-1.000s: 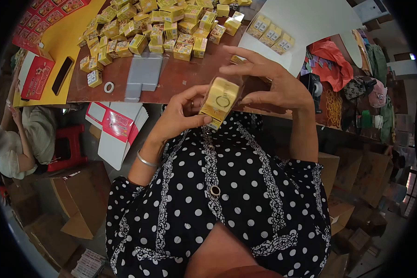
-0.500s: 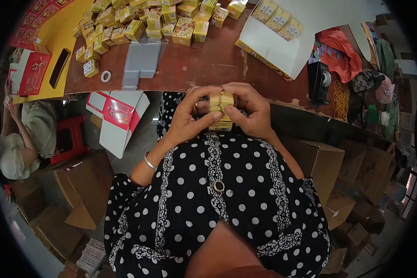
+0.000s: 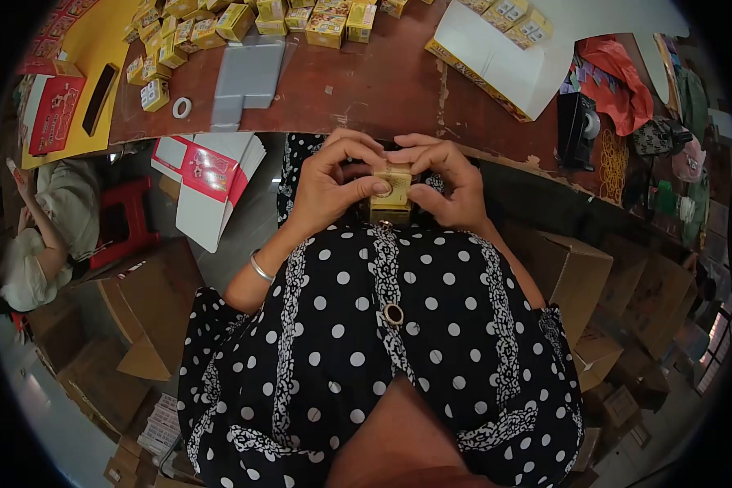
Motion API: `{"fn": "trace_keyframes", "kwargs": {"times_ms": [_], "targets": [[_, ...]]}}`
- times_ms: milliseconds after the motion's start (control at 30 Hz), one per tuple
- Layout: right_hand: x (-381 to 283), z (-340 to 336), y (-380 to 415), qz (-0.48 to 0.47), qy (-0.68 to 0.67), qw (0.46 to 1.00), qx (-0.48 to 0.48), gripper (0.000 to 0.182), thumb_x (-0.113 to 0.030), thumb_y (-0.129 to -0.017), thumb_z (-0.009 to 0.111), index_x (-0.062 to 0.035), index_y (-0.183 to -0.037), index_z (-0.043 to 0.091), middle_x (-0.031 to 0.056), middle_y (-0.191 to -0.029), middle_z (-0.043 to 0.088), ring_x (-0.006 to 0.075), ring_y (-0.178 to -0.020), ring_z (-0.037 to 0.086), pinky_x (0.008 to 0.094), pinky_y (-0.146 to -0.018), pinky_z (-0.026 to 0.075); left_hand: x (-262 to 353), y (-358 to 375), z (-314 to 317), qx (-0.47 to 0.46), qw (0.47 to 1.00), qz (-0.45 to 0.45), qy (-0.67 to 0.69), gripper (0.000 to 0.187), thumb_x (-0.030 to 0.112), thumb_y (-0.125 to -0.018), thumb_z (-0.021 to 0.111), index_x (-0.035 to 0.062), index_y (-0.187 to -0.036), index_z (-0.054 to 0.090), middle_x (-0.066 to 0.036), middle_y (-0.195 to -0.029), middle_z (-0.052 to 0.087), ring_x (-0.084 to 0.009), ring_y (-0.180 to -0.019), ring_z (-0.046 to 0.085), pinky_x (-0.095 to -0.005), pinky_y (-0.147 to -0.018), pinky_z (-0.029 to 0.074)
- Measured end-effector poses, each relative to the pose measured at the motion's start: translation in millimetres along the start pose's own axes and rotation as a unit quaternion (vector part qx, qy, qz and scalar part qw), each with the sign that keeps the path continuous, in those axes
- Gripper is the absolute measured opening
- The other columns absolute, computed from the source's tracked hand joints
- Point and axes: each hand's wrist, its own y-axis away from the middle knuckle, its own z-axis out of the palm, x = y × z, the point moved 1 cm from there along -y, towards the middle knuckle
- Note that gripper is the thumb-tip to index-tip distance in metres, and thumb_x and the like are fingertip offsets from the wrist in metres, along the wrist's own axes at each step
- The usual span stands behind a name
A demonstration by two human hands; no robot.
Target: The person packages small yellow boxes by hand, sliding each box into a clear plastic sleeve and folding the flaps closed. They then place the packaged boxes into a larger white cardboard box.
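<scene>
A small yellow box [image 3: 394,189] is held in front of my chest, just off the table's near edge. My left hand [image 3: 333,177] grips its left side, with the thumb on the near face and the fingers curled over the top. On the other side, my right hand [image 3: 454,185] has bent fingers at the box's upper edge and its thumb by the right side. The far side of the box is hidden by my fingers.
Several similar yellow boxes [image 3: 327,29] lie on the red-brown table [image 3: 333,93]. Near them are clear plastic sheets [image 3: 250,73] and a white ring [image 3: 182,107]. A white tray [image 3: 496,61] and a black tape dispenser [image 3: 576,130] stand right. Cardboard cartons [image 3: 150,305] flank me; a person sits left.
My right thumb has moved from the near face of the box toward its right side, and the fingers have lifted a little. The table appears higher in view.
</scene>
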Motion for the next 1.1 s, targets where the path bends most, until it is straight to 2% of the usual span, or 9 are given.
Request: {"fn": "trace_keyframes", "kwargs": {"times_ms": [167, 333, 400, 700, 800, 867, 933, 1033, 1100], "targets": [[-13, 3, -3, 0.104, -0.148, 0.983, 0.015, 0.022, -0.002, -0.088, 0.075, 0.0008, -0.099, 0.056, 0.0157, -0.116, 0.066, 0.0206, -0.120, 0.061, 0.0346, -0.102, 0.051, 18, -3, 1, -0.027, 0.998, 0.017, -0.047, 0.019, 0.006, -0.083, 0.081, 0.0005, -0.097, 0.071, -0.008, -0.117, 0.060, -0.0141, -0.102, 0.065, -0.0280, -0.090, 0.057], [-22, -2, -6, 0.122, -0.127, 0.984, 0.029, 0.019, 0.000, -0.088, 0.075, 0.0019, -0.098, 0.059, 0.0147, -0.111, 0.067, 0.0176, -0.110, 0.065, 0.0312, -0.096, 0.054, 33, -9, 7, -0.027, 0.992, 0.036, -0.117, 0.015, 0.006, -0.083, 0.080, 0.0021, -0.097, 0.075, -0.008, -0.102, 0.069, -0.0128, -0.093, 0.067, -0.0260, -0.084, 0.055], [-24, -4, -8, 0.114, -0.108, 0.987, 0.024, 0.018, 0.000, -0.088, 0.075, 0.0022, -0.097, 0.060, 0.0144, -0.110, 0.068, 0.0172, -0.106, 0.067, 0.0304, -0.094, 0.055, 36, -12, 7, -0.033, 0.966, 0.116, -0.230, 0.015, 0.006, -0.083, 0.079, 0.0038, -0.097, 0.077, -0.007, -0.093, 0.071, -0.0137, -0.086, 0.067, -0.0262, -0.077, 0.054], [-23, -9, -14, 0.176, -0.115, 0.978, 0.013, 0.011, -0.003, -0.089, 0.073, 0.0015, -0.087, 0.064, 0.0130, -0.103, 0.072, 0.0169, -0.103, 0.067, 0.0303, -0.089, 0.054, 34, -12, 8, -0.012, 0.972, 0.074, -0.221, 0.012, 0.007, -0.083, 0.080, 0.0037, -0.095, 0.078, -0.007, -0.088, 0.072, -0.0153, -0.081, 0.066, -0.0267, -0.072, 0.052], [-15, -10, -7, 0.149, -0.140, 0.979, 0.010, 0.009, -0.001, -0.088, 0.073, 0.0019, -0.087, 0.065, 0.0136, -0.104, 0.072, 0.0201, -0.104, 0.067, 0.0324, -0.092, 0.053, 31, -11, 7, -0.034, 0.970, 0.105, -0.216, 0.014, 0.009, -0.083, 0.080, 0.0042, -0.096, 0.079, -0.008, -0.091, 0.072, -0.0165, -0.088, 0.067, -0.0281, -0.077, 0.053], [-7, -11, 0, -0.002, -0.053, 0.999, 0.005, 0.010, -0.003, -0.088, 0.075, 0.0016, -0.091, 0.067, 0.0145, -0.107, 0.072, 0.0251, -0.105, 0.068, 0.0348, -0.093, 0.054, 28, -8, 2, -0.064, 0.970, 0.117, -0.204, 0.017, 0.009, -0.084, 0.080, 0.0050, -0.100, 0.078, -0.009, -0.101, 0.070, -0.0178, -0.093, 0.067, -0.0291, -0.081, 0.054], [-3, -11, 4, -0.057, -0.008, 0.998, 0.012, 0.012, -0.005, -0.087, 0.076, 0.0009, -0.093, 0.068, 0.0147, -0.108, 0.071, 0.0278, -0.106, 0.068, 0.0370, -0.093, 0.054, 22, -5, 2, -0.094, 0.969, 0.128, -0.190, 0.020, 0.010, -0.085, 0.080, 0.0058, -0.104, 0.078, -0.010, -0.111, 0.069, -0.0190, -0.098, 0.067, -0.0301, -0.085, 0.054], [1, -13, 10, -0.141, 0.093, 0.985, 0.021, 0.016, -0.010, -0.087, 0.078, -0.0004, -0.096, 0.069, 0.0146, -0.112, 0.070, 0.0317, -0.106, 0.068, 0.0401, -0.093, 0.055, 14, 2, 4, -0.092, 0.978, 0.100, -0.157, 0.031, 0.008, -0.085, 0.079, 0.0082, -0.116, 0.075, -0.012, -0.131, 0.059, -0.0221, -0.107, 0.065, -0.0329, -0.092, 0.054], [0, -15, 11, -0.167, 0.153, 0.974, 0.027, 0.019, -0.013, -0.086, 0.078, -0.0010, -0.098, 0.070, 0.0144, -0.113, 0.069, 0.0327, -0.105, 0.068, 0.0412, -0.092, 0.055, 7, 6, 1, -0.113, 0.987, 0.011, -0.113, 0.037, 0.004, -0.086, 0.077, 0.0064, -0.123, 0.070, -0.012, -0.141, 0.050, -0.0227, -0.113, 0.065, -0.0337, -0.097, 0.054]]}}
